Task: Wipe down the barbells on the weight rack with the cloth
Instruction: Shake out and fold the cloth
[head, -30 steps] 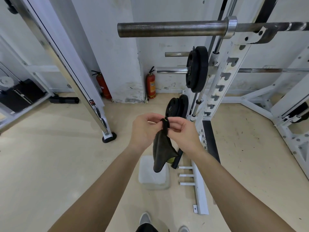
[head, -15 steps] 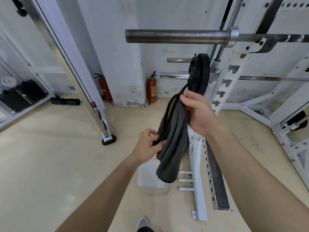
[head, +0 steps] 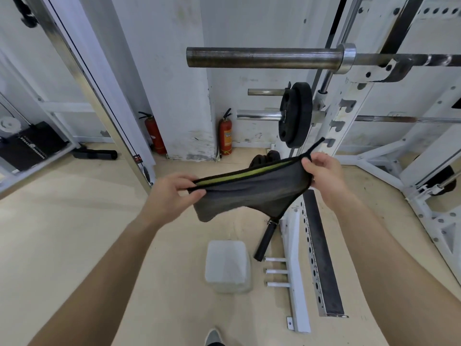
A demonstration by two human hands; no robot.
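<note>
cloth no longer hanging bunched from raised right hand; now pulled out wide between both hands, left hand shifted out toward 9 o'clock. fingers of each hand pinched on opposite ends of top hem, green edge showing. cloth at centre of view, clear of all metal. top barbell on rack at 12 o'clock, untouched; lower barbell toward 1 o'clock. my read: cloth being readied, wiping not begun, reach upward comes next.

Premises: gym weight room. Evidence: white steel rack carrying a barbell, black weight plate on a lower bar, weight-stack machine at left, fire extinguisher by the wall.
</note>
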